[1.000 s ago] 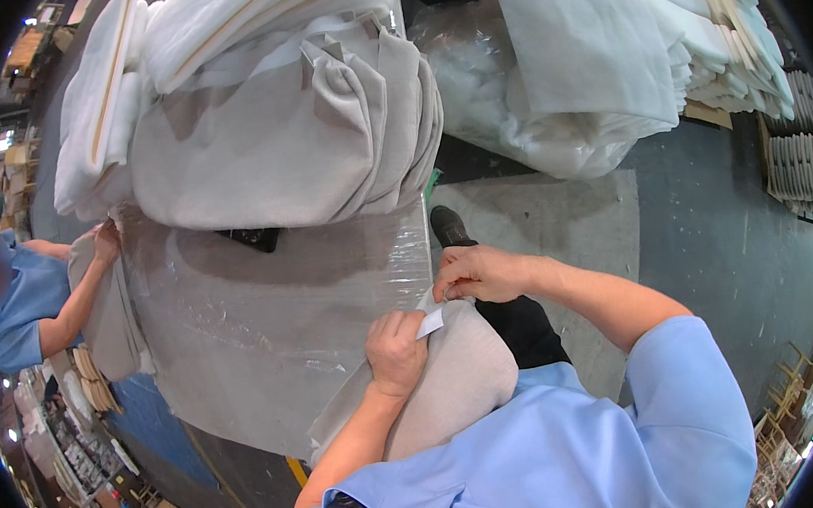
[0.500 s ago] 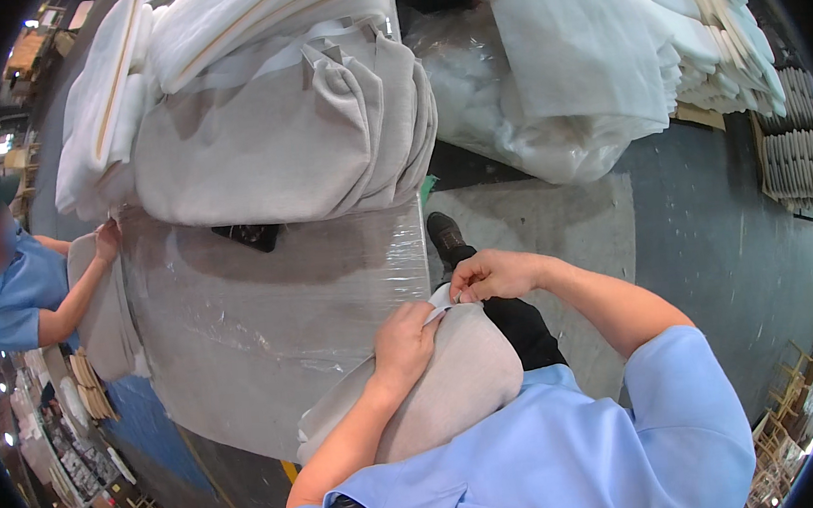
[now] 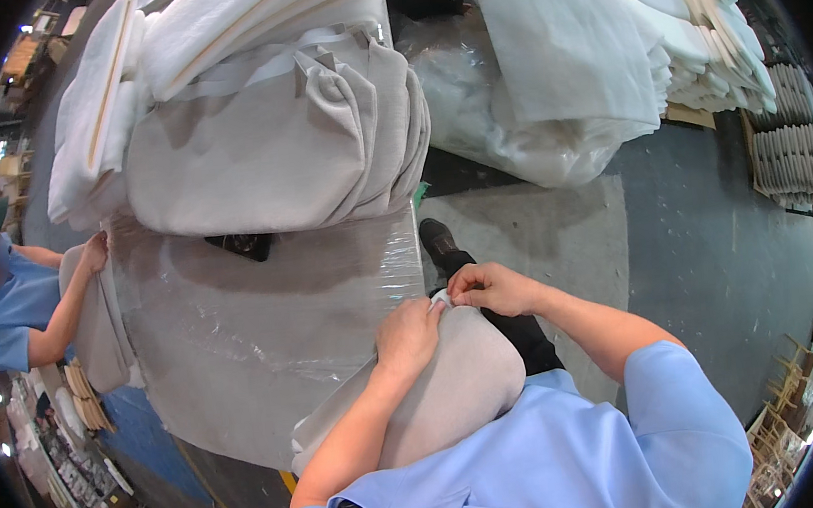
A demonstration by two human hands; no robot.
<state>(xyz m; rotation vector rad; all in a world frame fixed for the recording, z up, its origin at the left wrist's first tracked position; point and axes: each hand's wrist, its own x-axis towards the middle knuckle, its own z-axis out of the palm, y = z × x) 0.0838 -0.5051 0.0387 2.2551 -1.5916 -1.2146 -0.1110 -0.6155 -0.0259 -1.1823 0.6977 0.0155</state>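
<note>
Across my lap, against the near edge of the table (image 3: pixel 233 349), lies a light grey fabric cover (image 3: pixel 468 368) with a pale edge strip at its far end. My left hand (image 3: pixel 408 340) rests on the cover, its fingers closed on that edge. Just right of it, my right hand (image 3: pixel 491 287) pinches the same pale edge between thumb and fingers. Both sets of fingertips nearly meet, and they partly hide the strip. Farther up the table sits a folded pile of similar grey covers (image 3: pixel 242 162).
White padding sheets (image 3: pixel 264 17) lie behind the pile. A small black object (image 3: pixel 244 246) pokes out under it. At far left a co-worker (image 3: pixel 23 294) holds another grey cover. A plastic-wrapped bundle (image 3: pixel 522 145) with white padding stands beyond the floor at right.
My right fingertips have moved slightly left along the pale edge, closer to my left hand. The whole view has shifted a little. Both hands keep hold of the cover.
</note>
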